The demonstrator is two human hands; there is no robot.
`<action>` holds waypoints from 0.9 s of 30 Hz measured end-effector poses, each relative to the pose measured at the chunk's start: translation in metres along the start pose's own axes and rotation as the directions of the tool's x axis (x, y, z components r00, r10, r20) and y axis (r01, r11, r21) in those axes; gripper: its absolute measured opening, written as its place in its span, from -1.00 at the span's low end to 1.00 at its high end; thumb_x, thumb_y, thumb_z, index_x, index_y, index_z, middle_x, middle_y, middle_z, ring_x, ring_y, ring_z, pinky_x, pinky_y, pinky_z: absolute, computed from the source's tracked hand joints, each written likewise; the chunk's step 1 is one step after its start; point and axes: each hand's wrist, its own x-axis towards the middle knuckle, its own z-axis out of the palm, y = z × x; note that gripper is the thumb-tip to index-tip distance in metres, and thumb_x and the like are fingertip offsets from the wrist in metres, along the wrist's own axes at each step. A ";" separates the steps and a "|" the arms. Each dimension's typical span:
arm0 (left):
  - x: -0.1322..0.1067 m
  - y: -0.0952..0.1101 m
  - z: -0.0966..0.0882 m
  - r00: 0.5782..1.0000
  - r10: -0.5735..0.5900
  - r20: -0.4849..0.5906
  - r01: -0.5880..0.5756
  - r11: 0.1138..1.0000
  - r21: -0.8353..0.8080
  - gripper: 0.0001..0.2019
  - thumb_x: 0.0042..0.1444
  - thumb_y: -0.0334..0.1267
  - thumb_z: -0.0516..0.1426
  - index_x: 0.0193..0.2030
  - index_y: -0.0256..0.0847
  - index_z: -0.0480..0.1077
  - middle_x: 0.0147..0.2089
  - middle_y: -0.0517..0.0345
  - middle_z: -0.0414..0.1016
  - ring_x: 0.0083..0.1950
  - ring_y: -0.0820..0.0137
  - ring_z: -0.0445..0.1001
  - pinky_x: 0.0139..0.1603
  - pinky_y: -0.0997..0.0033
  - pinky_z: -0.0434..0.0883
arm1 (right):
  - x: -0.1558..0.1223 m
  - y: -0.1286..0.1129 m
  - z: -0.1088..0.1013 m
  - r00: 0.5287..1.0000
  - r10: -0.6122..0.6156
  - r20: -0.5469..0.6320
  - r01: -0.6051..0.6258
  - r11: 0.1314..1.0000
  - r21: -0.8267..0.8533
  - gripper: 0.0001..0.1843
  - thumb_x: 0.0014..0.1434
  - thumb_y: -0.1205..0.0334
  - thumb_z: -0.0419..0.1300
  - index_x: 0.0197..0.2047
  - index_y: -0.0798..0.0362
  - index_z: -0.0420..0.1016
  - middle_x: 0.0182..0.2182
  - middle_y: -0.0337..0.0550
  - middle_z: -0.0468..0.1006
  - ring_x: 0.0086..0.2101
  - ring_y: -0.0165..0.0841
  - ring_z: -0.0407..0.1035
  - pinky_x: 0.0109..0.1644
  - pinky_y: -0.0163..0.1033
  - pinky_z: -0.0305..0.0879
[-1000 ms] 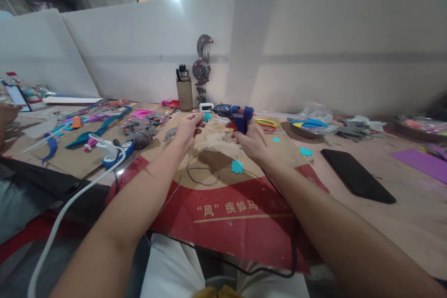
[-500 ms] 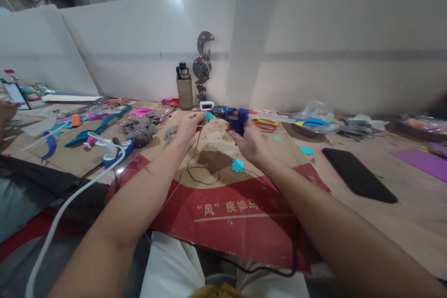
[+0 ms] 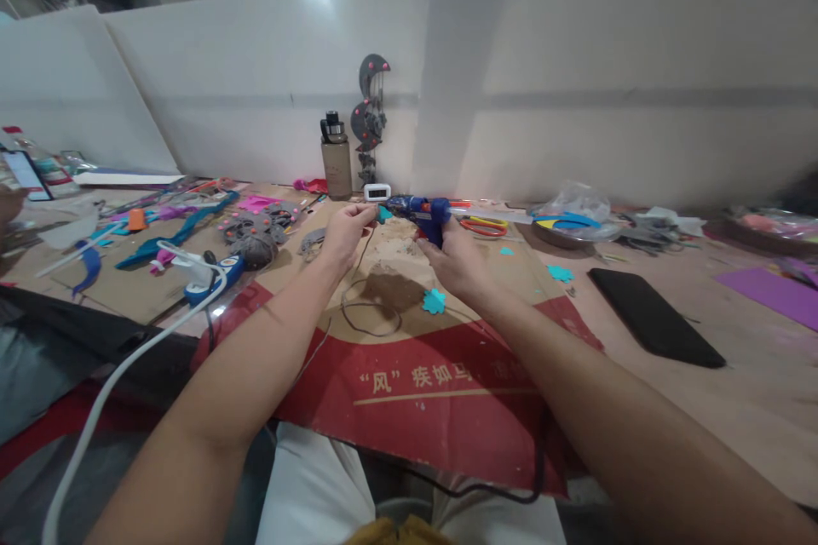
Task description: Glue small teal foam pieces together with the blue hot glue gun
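My right hand (image 3: 451, 249) is wrapped round the handle of a blue hot glue gun (image 3: 422, 213), whose nozzle points left. Pinched in the fingertips of my left hand (image 3: 347, 237) is a small turquoise felt piece (image 3: 384, 214), right by the nozzle. A thin grey cord (image 3: 361, 255) hangs down from the left fingers and loops on the cardboard (image 3: 319, 298). Below the glue gun lies a turquoise flower-shaped piece (image 3: 434, 301). Another turquoise piece (image 3: 561, 273) rests farther right.
A black phone-like slab (image 3: 655, 317) lies at right, near a bowl (image 3: 566, 233) and scissors (image 3: 486, 226). A bottle (image 3: 336, 157) stands at the back. To the left are grey yarn (image 3: 256, 249), a power strip (image 3: 217, 279) with a white cable (image 3: 121, 375), and another person's hand (image 3: 9, 203).
Both hands stay nearly in place. The turquoise piece between the left fingers shows slightly less beside the nozzle; the whole view has shifted a little.
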 end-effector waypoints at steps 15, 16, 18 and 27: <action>0.001 -0.002 -0.001 1.000 0.010 -0.018 -0.010 1.000 0.015 -0.83 -0.13 -0.19 0.27 -0.49 -0.23 0.43 -0.50 0.19 0.43 -0.47 0.52 0.30 -0.42 0.49 0.17 | 0.000 0.004 0.001 1.000 -0.023 -0.019 0.022 0.999 -0.030 -0.74 0.12 0.21 0.08 -0.10 0.03 0.40 -0.26 0.00 0.53 -0.27 -0.17 0.40 -0.15 -0.09 0.31; 0.001 -0.001 0.000 1.000 0.012 -0.022 -0.012 1.000 0.014 -0.84 -0.13 -0.19 0.27 -0.49 -0.23 0.43 -0.50 0.19 0.43 -0.47 0.52 0.30 -0.42 0.48 0.17 | 0.001 0.005 0.001 1.000 -0.021 -0.016 0.020 0.999 -0.034 -0.73 0.12 0.21 0.08 -0.10 0.04 0.40 -0.26 0.00 0.53 -0.27 -0.17 0.40 -0.15 -0.09 0.31; 0.001 0.000 0.000 0.999 0.012 -0.029 -0.012 1.000 0.012 -0.85 -0.13 -0.20 0.27 -0.49 -0.22 0.43 -0.50 0.19 0.43 -0.48 0.52 0.30 -0.43 0.48 0.16 | 0.001 0.005 0.001 1.000 -0.017 -0.011 0.017 0.999 -0.041 -0.71 0.13 0.21 0.08 -0.07 0.04 0.39 -0.25 0.01 0.54 -0.26 -0.17 0.41 -0.14 -0.09 0.30; 0.001 -0.001 0.000 1.000 0.007 -0.020 -0.007 0.999 0.033 -0.83 -0.15 -0.18 0.28 -0.49 -0.22 0.44 -0.51 0.19 0.43 -0.48 0.51 0.31 -0.43 0.48 0.17 | -0.001 0.000 -0.001 0.999 -0.031 -0.014 0.031 0.999 -0.034 -0.67 0.14 0.20 0.07 -0.01 0.04 0.38 -0.20 0.02 0.54 -0.21 -0.14 0.40 -0.10 -0.06 0.30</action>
